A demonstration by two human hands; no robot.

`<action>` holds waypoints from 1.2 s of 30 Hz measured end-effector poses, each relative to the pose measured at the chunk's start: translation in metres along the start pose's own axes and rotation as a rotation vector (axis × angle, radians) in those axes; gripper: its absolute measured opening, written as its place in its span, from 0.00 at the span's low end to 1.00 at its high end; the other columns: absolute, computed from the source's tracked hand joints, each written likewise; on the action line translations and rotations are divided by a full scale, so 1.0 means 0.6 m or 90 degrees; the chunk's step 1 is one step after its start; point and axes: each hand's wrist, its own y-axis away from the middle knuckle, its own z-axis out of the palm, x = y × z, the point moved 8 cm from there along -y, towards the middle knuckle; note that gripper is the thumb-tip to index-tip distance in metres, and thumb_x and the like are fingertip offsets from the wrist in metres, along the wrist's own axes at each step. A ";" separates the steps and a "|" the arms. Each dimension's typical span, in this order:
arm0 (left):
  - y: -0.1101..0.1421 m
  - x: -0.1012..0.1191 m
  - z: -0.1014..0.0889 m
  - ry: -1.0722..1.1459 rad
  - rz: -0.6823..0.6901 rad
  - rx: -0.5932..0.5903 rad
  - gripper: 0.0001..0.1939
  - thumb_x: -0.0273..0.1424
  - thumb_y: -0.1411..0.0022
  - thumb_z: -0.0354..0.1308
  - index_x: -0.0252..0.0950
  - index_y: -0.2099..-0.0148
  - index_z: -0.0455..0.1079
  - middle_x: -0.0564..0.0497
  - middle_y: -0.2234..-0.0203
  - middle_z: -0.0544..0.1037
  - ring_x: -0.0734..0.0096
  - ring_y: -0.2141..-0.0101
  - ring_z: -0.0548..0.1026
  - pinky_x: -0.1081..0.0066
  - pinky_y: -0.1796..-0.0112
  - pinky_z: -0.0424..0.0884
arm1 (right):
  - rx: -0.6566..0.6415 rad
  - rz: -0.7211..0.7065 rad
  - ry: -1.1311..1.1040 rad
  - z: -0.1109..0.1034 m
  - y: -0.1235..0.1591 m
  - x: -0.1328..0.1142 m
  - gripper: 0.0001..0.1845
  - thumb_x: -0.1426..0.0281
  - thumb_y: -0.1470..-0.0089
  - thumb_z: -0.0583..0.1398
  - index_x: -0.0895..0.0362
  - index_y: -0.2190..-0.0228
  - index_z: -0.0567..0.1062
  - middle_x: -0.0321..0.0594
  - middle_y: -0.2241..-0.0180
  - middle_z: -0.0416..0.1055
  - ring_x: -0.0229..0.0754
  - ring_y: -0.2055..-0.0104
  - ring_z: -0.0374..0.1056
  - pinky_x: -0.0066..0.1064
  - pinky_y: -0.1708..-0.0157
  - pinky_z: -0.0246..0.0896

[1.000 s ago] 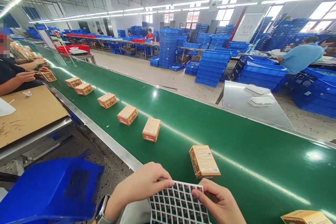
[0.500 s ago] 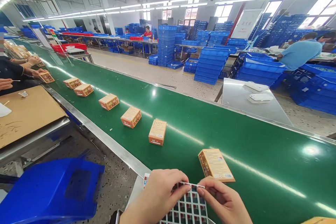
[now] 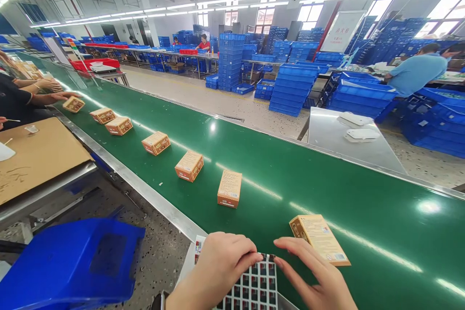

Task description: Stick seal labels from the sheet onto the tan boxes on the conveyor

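Observation:
My left hand (image 3: 218, 271) rests with curled fingers on the top edge of a sticker sheet (image 3: 256, 286) of small red-and-black labels, at the near edge of the green conveyor belt (image 3: 363, 232). My right hand (image 3: 314, 278) hovers just right of the sheet with its fingers stretched out towards the left hand, and I see nothing in it. An orange carton (image 3: 319, 239) lies flat on the belt right behind my right hand. More such cartons (image 3: 229, 188) (image 3: 189, 165) trail away to the left along the belt.
At the far left a co-worker's hand (image 3: 60, 95) touches a carton (image 3: 73, 104) on the belt. A cardboard-covered bench (image 3: 39, 155) and a blue plastic seat (image 3: 72, 261) stand on my left. Beyond the belt are a steel table (image 3: 327, 147), stacked blue crates (image 3: 294, 87) and a person in a blue shirt (image 3: 417, 72).
The cartons have travelled right along the belt. The thin strip pinched between my hands half a second ago no longer shows, and my right hand's fingers have spread. The co-worker has set another carton down.

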 end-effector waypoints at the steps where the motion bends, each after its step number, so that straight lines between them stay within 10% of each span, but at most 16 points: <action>1: 0.001 -0.001 0.002 -0.010 0.004 0.001 0.17 0.40 0.28 0.49 0.38 0.66 0.72 0.56 0.75 0.79 0.72 0.74 0.76 0.71 0.73 0.58 | 0.005 -0.060 0.045 -0.003 -0.001 -0.009 0.10 0.65 0.43 0.63 0.48 0.57 0.78 0.39 0.58 0.79 0.45 0.57 0.75 0.33 0.55 0.70; 9: 0.002 -0.011 0.011 -0.051 -0.017 0.003 0.14 0.37 0.29 0.52 0.38 0.66 0.71 0.55 0.74 0.79 0.70 0.73 0.77 0.70 0.74 0.58 | -0.038 -0.229 0.200 0.014 -0.008 -0.054 0.06 0.71 0.40 0.60 0.50 0.63 0.77 0.42 0.53 0.77 0.50 0.49 0.72 0.38 0.54 0.71; 16: 0.000 -0.066 0.013 0.022 -0.086 -0.071 0.09 0.36 0.37 0.63 0.39 0.68 0.73 0.54 0.62 0.83 0.64 0.56 0.78 0.65 0.56 0.72 | -0.006 0.193 -0.168 0.024 -0.031 0.079 0.12 0.57 0.44 0.62 0.51 0.69 0.79 0.44 0.52 0.76 0.51 0.50 0.72 0.40 0.51 0.69; 20: -0.010 -0.079 0.043 0.020 0.030 -0.103 0.10 0.36 0.37 0.62 0.37 0.70 0.72 0.53 0.36 0.65 0.54 0.34 0.56 0.43 0.35 0.49 | 0.137 0.409 -0.385 0.057 -0.059 0.173 0.23 0.52 0.54 0.68 0.55 0.61 0.82 0.46 0.51 0.77 0.52 0.48 0.70 0.39 0.52 0.69; 27: -0.032 -0.092 0.091 0.014 0.041 -0.115 0.07 0.34 0.38 0.64 0.37 0.67 0.75 0.50 0.33 0.59 0.58 0.33 0.55 0.47 0.35 0.51 | 0.226 0.472 -0.519 0.118 -0.110 0.212 0.23 0.55 0.62 0.71 0.58 0.66 0.83 0.48 0.54 0.78 0.51 0.52 0.72 0.34 0.59 0.70; 36: -0.045 -0.064 0.101 0.057 0.049 -0.142 0.07 0.33 0.38 0.64 0.37 0.69 0.75 0.51 0.35 0.63 0.59 0.35 0.60 0.50 0.34 0.51 | 0.237 0.488 -0.467 0.096 -0.088 0.233 0.24 0.55 0.61 0.70 0.60 0.65 0.82 0.49 0.52 0.77 0.52 0.57 0.74 0.36 0.62 0.71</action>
